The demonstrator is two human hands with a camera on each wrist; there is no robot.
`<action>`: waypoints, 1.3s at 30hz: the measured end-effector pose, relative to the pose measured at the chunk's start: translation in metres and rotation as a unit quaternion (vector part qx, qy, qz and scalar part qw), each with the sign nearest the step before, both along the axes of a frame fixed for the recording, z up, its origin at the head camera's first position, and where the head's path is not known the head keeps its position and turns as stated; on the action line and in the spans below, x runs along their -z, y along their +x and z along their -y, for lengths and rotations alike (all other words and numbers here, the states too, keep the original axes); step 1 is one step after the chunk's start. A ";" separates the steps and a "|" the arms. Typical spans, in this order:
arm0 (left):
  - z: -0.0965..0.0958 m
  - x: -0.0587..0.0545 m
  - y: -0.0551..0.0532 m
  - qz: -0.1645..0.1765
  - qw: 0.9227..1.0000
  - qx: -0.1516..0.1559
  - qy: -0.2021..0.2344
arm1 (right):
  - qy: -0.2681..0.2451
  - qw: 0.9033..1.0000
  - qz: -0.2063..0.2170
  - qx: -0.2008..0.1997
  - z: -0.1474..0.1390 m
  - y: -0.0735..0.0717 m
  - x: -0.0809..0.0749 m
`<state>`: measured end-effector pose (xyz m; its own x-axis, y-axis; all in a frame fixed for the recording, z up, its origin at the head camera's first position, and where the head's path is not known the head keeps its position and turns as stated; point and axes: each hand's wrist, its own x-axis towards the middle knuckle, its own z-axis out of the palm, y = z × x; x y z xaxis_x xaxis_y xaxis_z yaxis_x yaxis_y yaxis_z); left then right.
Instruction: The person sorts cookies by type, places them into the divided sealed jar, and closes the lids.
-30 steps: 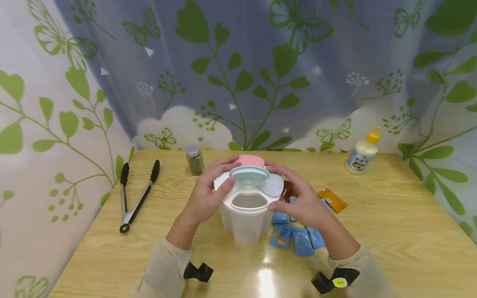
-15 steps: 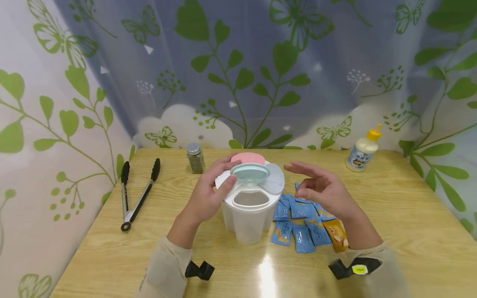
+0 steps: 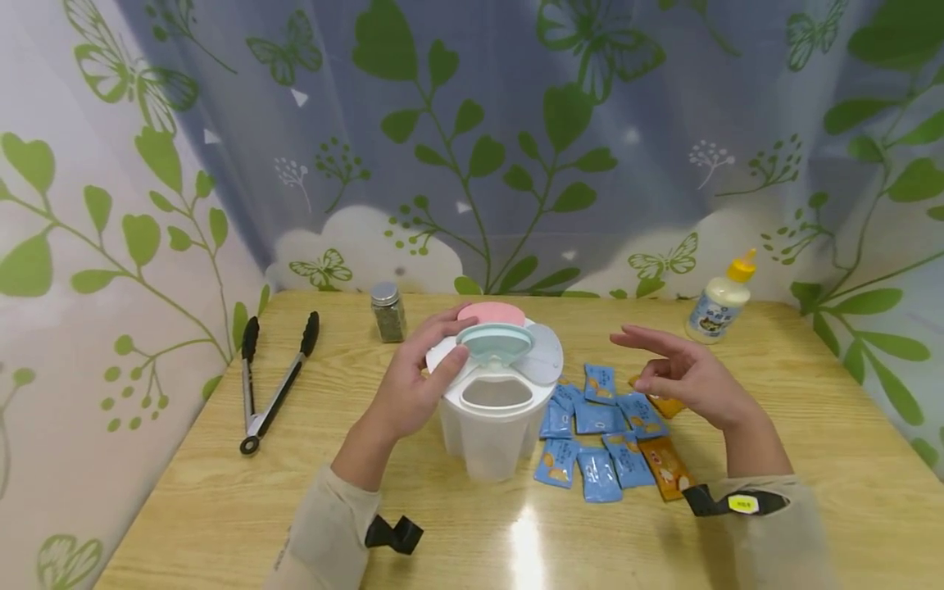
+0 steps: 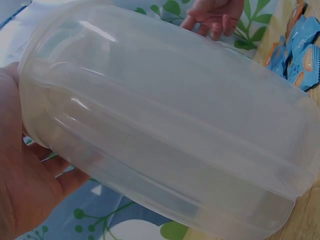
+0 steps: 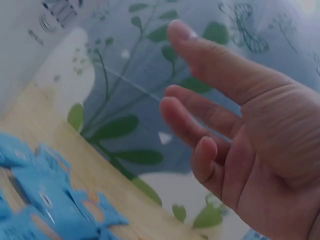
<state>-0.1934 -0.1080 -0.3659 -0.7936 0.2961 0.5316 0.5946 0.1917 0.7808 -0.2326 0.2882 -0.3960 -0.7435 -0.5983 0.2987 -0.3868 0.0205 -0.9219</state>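
A translucent compartmented storage container [image 3: 492,449] stands upright on the table. Its white lid [image 3: 450,385] carries pink, teal and grey flaps; the teal flap [image 3: 492,342] is raised, and an opening faces the front. My left hand [image 3: 415,378] grips the lid's left side, thumb on top, and the left wrist view shows the palm beside the container's wall [image 4: 165,115]. To the right, my right hand [image 3: 689,378] hovers with nothing held, fingers loosely bent, over several blue snack packets [image 3: 599,416]. An orange packet [image 3: 667,406] lies partly behind that hand, another [image 3: 666,469] in front.
Black-handled tongs [image 3: 276,393] lie spread at the left. A glass jar with a grey cap [image 3: 388,315] stands behind the container. At the back right is a yellow-capped squeeze bottle [image 3: 717,307]. A leaf-print curtain [image 3: 479,164] closes off the back.
My right hand has let go of the lid's right side and moved right, uncovering the packets. My left hand and the container stay in place.
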 end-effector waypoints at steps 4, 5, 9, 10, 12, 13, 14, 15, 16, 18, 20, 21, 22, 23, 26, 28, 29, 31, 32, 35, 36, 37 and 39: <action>0.000 0.000 0.000 0.005 1.000 0.003 0.004 | 0.034 0.999 0.007 0.035 -0.014 -0.003 0.010; 0.000 0.000 0.000 0.007 1.000 0.003 0.005 | 0.042 0.998 0.011 0.047 -0.017 -0.003 0.012; 0.000 0.000 -0.001 0.008 1.000 0.004 0.005 | 0.069 0.993 0.029 0.092 -0.026 -0.004 0.023; 0.000 0.001 0.000 0.008 1.000 0.003 0.006 | 0.074 0.992 0.036 0.100 -0.028 -0.005 0.026; 0.001 0.001 0.000 0.008 1.000 0.003 0.006 | 0.086 0.989 0.045 0.112 -0.032 -0.007 0.031; 0.001 0.001 0.000 0.008 1.000 0.002 0.006 | 0.095 0.987 0.048 0.118 -0.034 -0.007 0.035; 0.002 0.001 0.001 0.009 1.000 0.001 0.007 | 0.102 0.986 0.049 0.122 -0.036 -0.008 0.038; 0.002 0.002 0.001 0.009 1.000 0.001 0.007 | 0.109 0.985 0.049 0.127 -0.038 -0.009 0.041; 0.002 0.002 0.001 0.008 1.000 0.000 0.007 | 0.114 0.984 0.050 0.130 -0.041 -0.009 0.044; 0.002 0.001 0.000 0.004 1.000 0.000 0.008 | 0.122 0.981 0.052 0.143 -0.046 -0.009 0.051; 0.002 0.001 0.000 -0.002 1.000 0.000 0.011 | 0.127 0.978 0.050 0.157 -0.051 -0.009 0.056; 0.002 0.000 -0.001 -0.005 1.000 0.000 0.011 | 0.125 0.977 0.056 0.164 -0.053 -0.009 0.058; 0.001 0.000 -0.001 -0.007 1.000 0.001 0.012 | 0.123 0.976 0.063 0.169 -0.055 -0.008 0.060; 0.001 0.000 -0.002 -0.009 1.000 0.001 0.013 | 0.122 0.975 0.067 0.175 -0.057 -0.008 0.061; 0.000 0.000 -0.003 -0.010 1.000 0.002 0.013 | 0.103 0.977 0.084 0.168 -0.060 -0.007 0.064; -0.001 0.001 -0.003 -0.010 1.000 0.002 0.012 | 0.089 0.979 0.092 0.158 -0.061 -0.006 0.065; -0.001 0.001 -0.003 -0.010 1.000 0.002 0.013 | 0.085 0.980 0.093 0.156 -0.061 -0.006 0.066; 0.000 0.001 -0.003 -0.010 1.000 0.003 0.014 | 0.092 0.978 0.090 0.165 -0.061 -0.006 0.068; 0.000 0.001 -0.002 -0.009 1.000 0.004 0.014 | 0.106 0.975 0.082 0.176 -0.060 -0.006 0.068; 0.000 0.001 -0.002 -0.009 1.000 0.005 0.013 | 0.178 0.958 0.057 0.217 -0.059 -0.006 0.069; 0.000 0.001 -0.002 -0.009 1.000 0.006 0.013 | 0.204 0.951 0.051 0.228 -0.059 -0.007 0.068; 0.000 0.001 -0.002 -0.009 1.000 0.006 0.013 | 0.228 0.943 0.046 0.237 -0.059 -0.007 0.067; -0.001 0.001 -0.002 -0.009 1.000 0.006 0.011 | 0.262 0.932 0.045 0.246 -0.058 -0.008 0.065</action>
